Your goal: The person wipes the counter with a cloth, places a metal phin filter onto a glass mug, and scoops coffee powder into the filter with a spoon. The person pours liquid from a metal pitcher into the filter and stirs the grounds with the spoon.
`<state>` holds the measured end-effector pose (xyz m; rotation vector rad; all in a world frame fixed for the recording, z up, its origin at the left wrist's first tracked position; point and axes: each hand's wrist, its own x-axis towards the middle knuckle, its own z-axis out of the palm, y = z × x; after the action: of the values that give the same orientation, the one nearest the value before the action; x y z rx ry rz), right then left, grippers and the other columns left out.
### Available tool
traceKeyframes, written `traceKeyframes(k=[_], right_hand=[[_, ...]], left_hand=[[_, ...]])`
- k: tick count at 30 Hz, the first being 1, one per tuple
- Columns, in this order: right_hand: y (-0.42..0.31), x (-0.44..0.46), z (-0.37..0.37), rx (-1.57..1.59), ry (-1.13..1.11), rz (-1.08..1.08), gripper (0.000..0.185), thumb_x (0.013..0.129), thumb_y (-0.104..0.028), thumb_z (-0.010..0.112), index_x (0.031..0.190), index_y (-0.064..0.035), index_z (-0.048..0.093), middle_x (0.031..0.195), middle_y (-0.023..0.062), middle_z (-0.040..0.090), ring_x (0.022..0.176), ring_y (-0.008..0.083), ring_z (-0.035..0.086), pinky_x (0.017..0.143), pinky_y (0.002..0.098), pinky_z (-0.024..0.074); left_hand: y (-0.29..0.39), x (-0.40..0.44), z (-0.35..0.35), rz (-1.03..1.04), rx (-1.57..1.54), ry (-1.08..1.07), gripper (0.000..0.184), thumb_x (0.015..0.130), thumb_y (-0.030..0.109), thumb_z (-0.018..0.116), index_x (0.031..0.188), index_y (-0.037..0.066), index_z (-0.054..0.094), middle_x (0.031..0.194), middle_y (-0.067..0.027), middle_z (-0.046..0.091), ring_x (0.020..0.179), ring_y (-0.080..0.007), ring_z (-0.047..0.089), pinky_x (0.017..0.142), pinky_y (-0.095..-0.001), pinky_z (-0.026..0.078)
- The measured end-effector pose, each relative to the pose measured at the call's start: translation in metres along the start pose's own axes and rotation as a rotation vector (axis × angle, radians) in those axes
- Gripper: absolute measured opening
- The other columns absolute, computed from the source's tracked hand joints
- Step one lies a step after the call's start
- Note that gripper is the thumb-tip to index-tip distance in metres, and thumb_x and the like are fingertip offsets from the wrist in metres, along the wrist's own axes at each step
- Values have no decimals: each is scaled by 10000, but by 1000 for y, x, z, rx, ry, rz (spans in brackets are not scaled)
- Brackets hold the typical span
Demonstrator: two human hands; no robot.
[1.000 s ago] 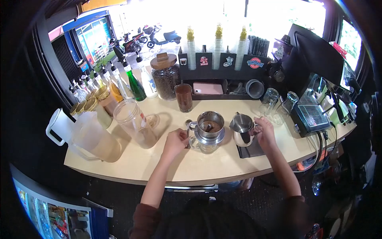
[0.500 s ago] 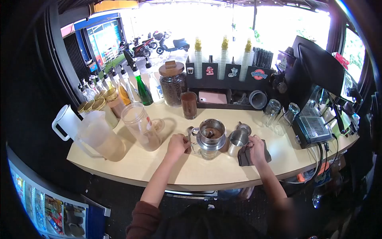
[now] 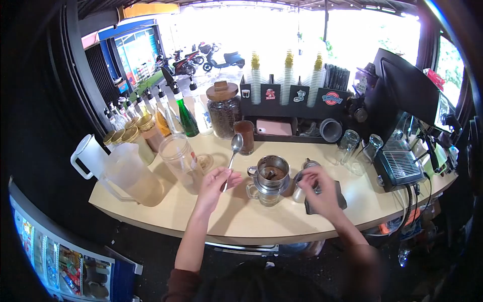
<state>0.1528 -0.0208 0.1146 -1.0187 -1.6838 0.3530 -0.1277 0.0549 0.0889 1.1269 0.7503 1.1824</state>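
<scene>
My left hand (image 3: 214, 187) pinches a metal spoon (image 3: 233, 153) by its handle, bowl upward, raised over the counter. Right of it stands a metal drip coffee filter (image 3: 272, 172) with its lid off and wet brown coffee inside. The filter rests on a clear glass mug (image 3: 267, 198). My right hand (image 3: 322, 190), slightly blurred, hovers over a small steel pitcher (image 3: 298, 195) with loosely bent, parted fingers, hiding much of it. A dark folded cloth (image 3: 339, 196) lies beneath that hand, and a small metal lid-like piece (image 3: 311, 163) sits behind the pitcher.
On the counter (image 3: 231, 211) stand a glass of brown drink (image 3: 244, 137), a coffee bean jar (image 3: 224, 113), a clear plastic jar (image 3: 178, 158) and cloudy pitchers (image 3: 132, 173). A black cup organizer (image 3: 297, 110) lines the back. Glasses (image 3: 347, 141) and an espresso machine (image 3: 400, 161) are at right.
My left hand has lifted the spoon from beside the filter, bowl up. My right hand has left the pitcher's handle side and shifted left over the pitcher. The view has tilted slightly.
</scene>
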Motion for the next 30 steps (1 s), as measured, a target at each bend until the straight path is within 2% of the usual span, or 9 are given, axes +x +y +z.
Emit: traceKeyframes(k=[4,7,9,12,19,22,25,28,30], right_hand=[[-46,10,38,55,-238,-113,393,783,-68,694,1154,-46,567,835,67,587,752,154,578,685,279,490],[-50,13,61,100,-239,-262,392,768,-73,712,1138,-49,586,884,72,607,732,166,582,667,272,496],[-52,15,70,186,-159,-292,377,750,-74,728,1106,-45,608,938,79,628,728,167,590,641,277,499],[-46,18,77,189,-36,-315,370,724,-69,748,1072,-38,627,956,86,645,746,171,605,643,279,505],[-48,20,86,201,30,-352,311,707,-40,748,1001,-21,650,922,95,652,769,182,641,664,272,518],[-41,17,90,202,78,-325,226,750,9,705,966,7,640,948,119,650,747,163,645,647,263,530],[-41,20,84,752,173,45,107,827,105,574,923,63,594,909,110,615,756,132,627,647,245,551],[-32,25,47,641,238,17,126,832,101,562,949,62,591,869,92,603,730,134,621,640,248,551],[-30,29,17,470,280,12,101,843,84,560,935,63,596,881,98,606,716,137,612,641,252,554]], left_hand=[[16,-15,45,110,-307,-132,151,952,216,483,979,74,526,1077,-178,639,1031,-265,616,888,-369,489],[27,-28,73,92,-347,-115,165,959,251,470,965,93,518,1176,-187,596,1043,-233,600,810,-321,485],[27,-31,79,74,-410,-143,164,959,264,476,946,106,515,1227,-189,567,992,-198,607,698,-276,464],[27,-32,79,70,-390,-168,161,969,237,470,908,92,439,1203,-192,578,1130,-206,543,777,-290,481],[22,-36,81,81,-418,-106,181,972,231,469,860,95,427,1184,-181,591,1033,-149,565,799,-275,458],[20,-36,80,88,-430,-105,156,971,228,471,947,74,469,1205,-184,575,1051,-156,561,850,-289,447],[21,-38,75,39,-385,-159,193,962,204,487,1065,42,494,1241,-189,544,1098,-175,549,890,-313,444],[8,-45,64,75,-282,-186,264,923,195,542,1116,21,493,1219,-160,542,1055,-219,570,949,-332,422],[-11,-43,39,108,-127,-216,266,889,100,590,1125,12,504,1204,-137,556,1074,-174,545,918,-313,428]])
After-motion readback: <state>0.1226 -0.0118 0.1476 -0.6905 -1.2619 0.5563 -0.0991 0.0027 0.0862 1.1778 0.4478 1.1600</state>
